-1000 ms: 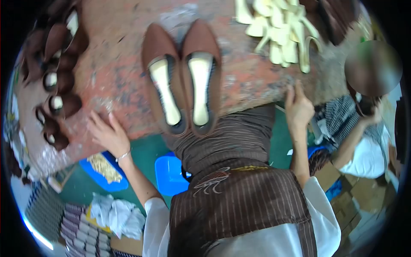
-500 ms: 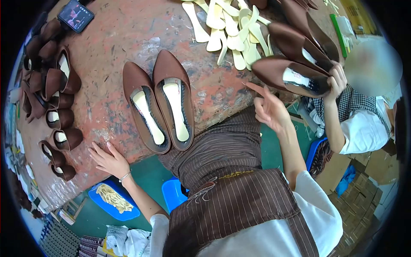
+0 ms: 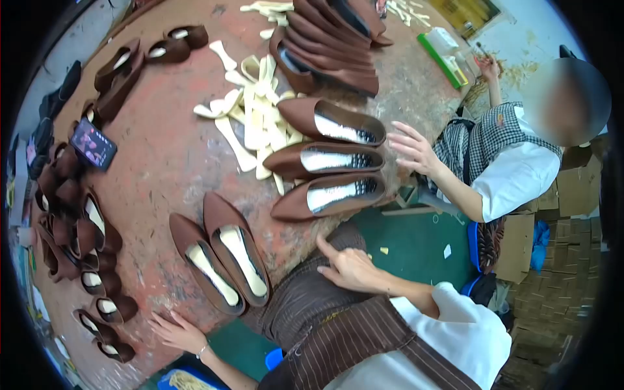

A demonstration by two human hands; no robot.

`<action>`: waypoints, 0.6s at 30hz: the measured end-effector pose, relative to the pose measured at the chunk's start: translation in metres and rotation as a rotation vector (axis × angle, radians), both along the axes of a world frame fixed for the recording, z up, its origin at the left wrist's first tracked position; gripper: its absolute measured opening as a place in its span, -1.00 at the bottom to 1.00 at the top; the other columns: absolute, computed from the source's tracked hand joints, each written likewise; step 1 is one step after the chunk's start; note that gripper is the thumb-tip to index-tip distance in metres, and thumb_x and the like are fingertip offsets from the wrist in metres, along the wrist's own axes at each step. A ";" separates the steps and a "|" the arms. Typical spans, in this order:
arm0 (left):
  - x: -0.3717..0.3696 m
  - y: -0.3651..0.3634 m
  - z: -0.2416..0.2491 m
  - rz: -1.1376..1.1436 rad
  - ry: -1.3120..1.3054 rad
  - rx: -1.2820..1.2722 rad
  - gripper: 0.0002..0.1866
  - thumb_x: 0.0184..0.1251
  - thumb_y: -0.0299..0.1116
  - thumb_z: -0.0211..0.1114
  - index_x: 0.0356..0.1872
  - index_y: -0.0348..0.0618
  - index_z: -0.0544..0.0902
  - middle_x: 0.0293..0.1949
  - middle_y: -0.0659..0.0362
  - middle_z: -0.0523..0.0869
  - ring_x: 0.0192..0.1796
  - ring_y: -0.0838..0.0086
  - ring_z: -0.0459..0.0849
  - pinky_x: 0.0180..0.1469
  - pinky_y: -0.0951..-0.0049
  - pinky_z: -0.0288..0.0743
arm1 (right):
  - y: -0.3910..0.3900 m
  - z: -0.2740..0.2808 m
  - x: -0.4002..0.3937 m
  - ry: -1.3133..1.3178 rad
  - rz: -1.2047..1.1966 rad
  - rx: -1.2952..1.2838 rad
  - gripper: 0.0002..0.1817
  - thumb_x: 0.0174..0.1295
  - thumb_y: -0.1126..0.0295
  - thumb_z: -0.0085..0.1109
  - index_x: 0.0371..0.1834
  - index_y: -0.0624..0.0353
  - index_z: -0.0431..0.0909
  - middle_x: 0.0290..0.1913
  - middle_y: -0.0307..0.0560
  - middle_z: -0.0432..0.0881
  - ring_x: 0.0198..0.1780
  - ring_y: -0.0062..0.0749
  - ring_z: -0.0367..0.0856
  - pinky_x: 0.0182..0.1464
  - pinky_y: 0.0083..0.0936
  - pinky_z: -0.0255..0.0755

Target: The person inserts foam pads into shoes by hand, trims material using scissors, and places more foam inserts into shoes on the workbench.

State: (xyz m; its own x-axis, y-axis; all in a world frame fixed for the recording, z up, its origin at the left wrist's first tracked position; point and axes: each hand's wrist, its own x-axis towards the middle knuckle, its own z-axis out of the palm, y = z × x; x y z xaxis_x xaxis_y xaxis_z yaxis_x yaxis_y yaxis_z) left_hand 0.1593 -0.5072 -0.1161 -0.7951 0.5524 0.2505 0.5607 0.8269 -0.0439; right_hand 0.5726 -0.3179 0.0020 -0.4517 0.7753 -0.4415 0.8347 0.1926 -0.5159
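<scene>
While between left hand (image 3: 179,335) and inserts (image 3: 259,120), paired shoes (image 3: 221,214)

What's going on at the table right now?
Nobody is clearly holding a shoe. The left hand lies on the table; the right hand is empty over the lap, index finger out. A brown pair sits between them. A co-worker's open hand is beside three more shoes, next to pale inserts.
</scene>
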 end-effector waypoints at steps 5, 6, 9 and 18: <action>0.005 0.004 0.003 0.041 -0.035 -0.005 -0.33 0.62 0.16 -0.07 0.60 0.07 0.24 0.62 0.03 0.17 0.63 0.03 0.13 0.52 -0.32 -0.03 | 0.012 0.006 -0.006 -0.029 0.110 0.069 -0.25 0.38 0.18 0.22 0.54 0.31 0.21 -0.57 0.19 0.65 -0.52 0.15 0.66 -0.37 -0.02 0.55; 0.004 0.005 0.005 0.046 -0.040 -0.017 -0.33 0.62 0.15 -0.06 0.60 0.07 0.24 0.62 0.02 0.18 0.63 0.02 0.13 0.53 -0.31 -0.03 | 0.011 0.012 -0.009 0.048 0.127 0.066 -0.25 0.38 0.17 0.22 0.54 0.29 0.21 -0.56 0.19 0.65 -0.51 0.15 0.67 -0.37 -0.03 0.55; 0.010 -0.002 0.006 0.021 -0.029 -0.028 -0.34 0.62 0.10 -0.04 0.59 0.02 0.24 0.61 -0.02 0.19 0.62 0.00 0.14 0.53 -0.30 -0.04 | 0.013 0.024 -0.019 -0.033 0.155 0.085 -0.34 0.38 0.14 0.23 0.48 0.19 0.36 -0.54 0.20 0.66 -0.46 0.14 0.69 -0.33 -0.04 0.56; 0.026 0.022 0.050 -0.084 -0.072 0.167 -0.34 0.39 -0.13 0.24 0.44 -0.21 0.40 0.52 -0.19 0.30 0.56 -0.15 0.18 0.55 -0.19 -0.05 | 0.026 0.003 -0.015 0.022 0.348 0.239 -0.42 0.34 0.19 0.25 0.42 0.10 0.46 -0.47 0.24 0.68 -0.41 0.20 0.70 -0.29 -0.01 0.57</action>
